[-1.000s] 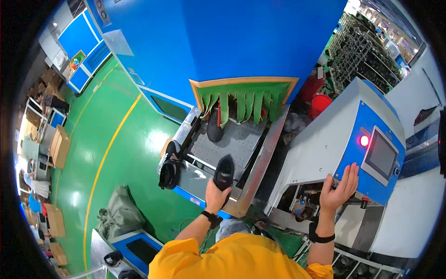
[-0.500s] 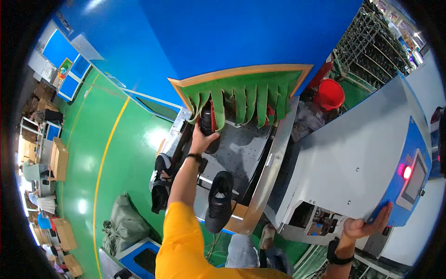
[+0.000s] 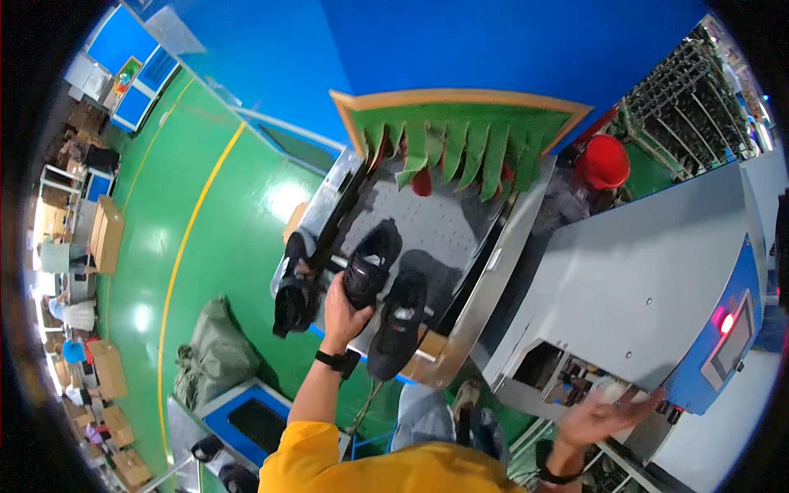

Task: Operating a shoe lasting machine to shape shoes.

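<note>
2 hands show. The left hand (image 3: 339,317), at the end of a slanting forearm (image 3: 315,397), grasps a black shoe (image 3: 370,261) by its near end, above the plate's (image 3: 390,209) front edge; its underside fingers are hidden. The other shoe (image 3: 399,324) sits just right. The right hand (image 3: 604,417), spread and empty beside the console (image 3: 711,345), is motion-blurred. Green strips (image 3: 468,156) conceal the machine's (image 3: 460,49) inside; its top is cut off.

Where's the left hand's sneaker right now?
Head view, just left of centre: the held black sneaker is in the left hand, with a second black sneaker close on its right and the green strip curtain beyond.
</note>
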A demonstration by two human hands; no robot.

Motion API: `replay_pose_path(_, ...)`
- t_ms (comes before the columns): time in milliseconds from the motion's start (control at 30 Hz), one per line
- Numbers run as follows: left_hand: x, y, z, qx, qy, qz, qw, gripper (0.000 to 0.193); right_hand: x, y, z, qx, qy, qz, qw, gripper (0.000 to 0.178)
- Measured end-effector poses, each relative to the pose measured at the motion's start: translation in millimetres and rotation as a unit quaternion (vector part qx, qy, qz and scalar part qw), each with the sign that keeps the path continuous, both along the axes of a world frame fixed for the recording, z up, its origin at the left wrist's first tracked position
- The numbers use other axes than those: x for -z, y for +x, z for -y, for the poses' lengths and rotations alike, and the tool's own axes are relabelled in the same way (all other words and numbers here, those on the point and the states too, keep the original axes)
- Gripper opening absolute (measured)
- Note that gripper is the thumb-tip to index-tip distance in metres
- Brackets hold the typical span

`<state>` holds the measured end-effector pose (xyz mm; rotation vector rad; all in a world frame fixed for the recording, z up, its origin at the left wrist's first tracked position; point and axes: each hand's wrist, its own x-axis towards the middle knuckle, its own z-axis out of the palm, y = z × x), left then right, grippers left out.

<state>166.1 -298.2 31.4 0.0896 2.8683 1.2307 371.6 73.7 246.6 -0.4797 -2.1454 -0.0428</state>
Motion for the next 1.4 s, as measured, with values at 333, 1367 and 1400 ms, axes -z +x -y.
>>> replay_pose_path(333,25.2,58.1,39.2,0.087,0.018,0.035,0.995,0.102,149.0,-177.8,141.5,-0.486,-0.058,0.329,0.807,0.035)
replay_pose_path(1367,-96.7,700.6,-5.8,-0.478,0.012,0.294,0.827,0.037,126.9,74.5,229.1,-0.437,-0.037,0.634,0.637,0.036)
replay_pose_path(1400,-92.2,702.6,1.7,-0.482,0.015,0.287,0.828,0.037,159.7,63.8,229.3,-0.484,-0.097,0.628,0.601,0.035)
